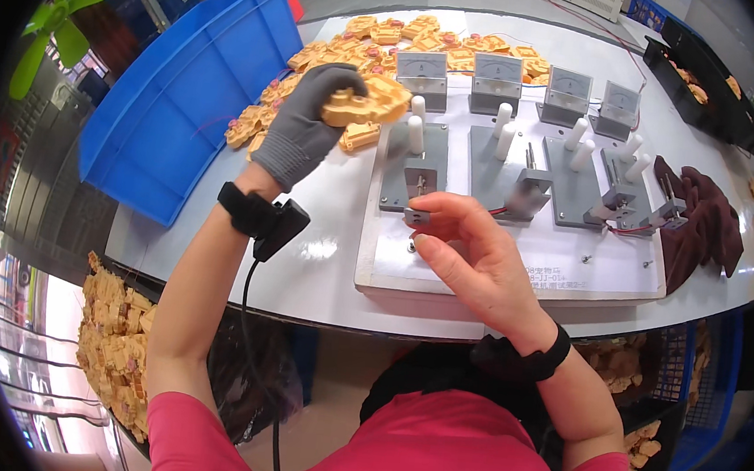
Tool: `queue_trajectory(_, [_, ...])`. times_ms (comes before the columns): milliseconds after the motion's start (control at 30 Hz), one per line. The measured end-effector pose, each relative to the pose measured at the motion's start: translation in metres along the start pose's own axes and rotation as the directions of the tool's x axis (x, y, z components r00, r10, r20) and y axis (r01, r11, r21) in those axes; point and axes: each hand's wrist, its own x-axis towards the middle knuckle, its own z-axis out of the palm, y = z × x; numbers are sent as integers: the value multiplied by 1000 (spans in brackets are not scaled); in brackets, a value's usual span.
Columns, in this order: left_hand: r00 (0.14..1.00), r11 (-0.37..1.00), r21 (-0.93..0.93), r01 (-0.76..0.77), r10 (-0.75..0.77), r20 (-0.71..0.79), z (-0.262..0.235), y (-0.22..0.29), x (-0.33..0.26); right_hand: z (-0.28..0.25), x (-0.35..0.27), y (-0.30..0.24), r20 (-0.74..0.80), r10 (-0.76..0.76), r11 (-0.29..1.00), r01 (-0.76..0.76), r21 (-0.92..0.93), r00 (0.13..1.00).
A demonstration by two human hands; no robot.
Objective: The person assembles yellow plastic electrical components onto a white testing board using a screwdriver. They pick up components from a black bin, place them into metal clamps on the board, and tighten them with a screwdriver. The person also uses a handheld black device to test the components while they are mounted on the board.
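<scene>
My left hand (301,126), in a grey glove, grips a yellow molded plastic part (367,102) above the table, in front of a pile of similar parts (394,40). At the leftmost station of the test fixture (509,265), my bare right hand (482,263) curls its thumb and forefinger around a small metal plate (415,216) on the front clamp. The forefinger touches the plate; the other fingers are partly hidden. Paired white posts (415,134) rise from that station's grey base, just right of the held part, and an analog meter (421,80) stands behind them.
A large blue bin (192,94) leans at the left, near a green fan (58,19). More stations with meters (569,95) run rightward to a dark cloth (702,215). A black tray (695,79) sits far right. Yellow parts (118,329) fill a container below the table.
</scene>
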Motion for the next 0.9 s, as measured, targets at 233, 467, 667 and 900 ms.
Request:
queue_trajectory(233, [941, 961, 145, -236, 189, 280, 0, 50, 20, -2, 0, -2, -6, -43, 995, 42, -89, 999])
queue_trajectory(467, [920, 953, 164, -256, 188, 344, 11, 62, 19, 0, 0, -1, -13, -42, 998, 41, -54, 999])
queue_trajectory(667, [854, 970, 95, -226, 150, 499, 18, 58, 31, -1, 0, 7, -24, -14, 1000, 14, -2, 1000])
queue_trajectory(900, [934, 990, 52, -133, 108, 339, 3, 36, 24, 0, -3, 9, -180, -106, 989, 84, -125, 978])
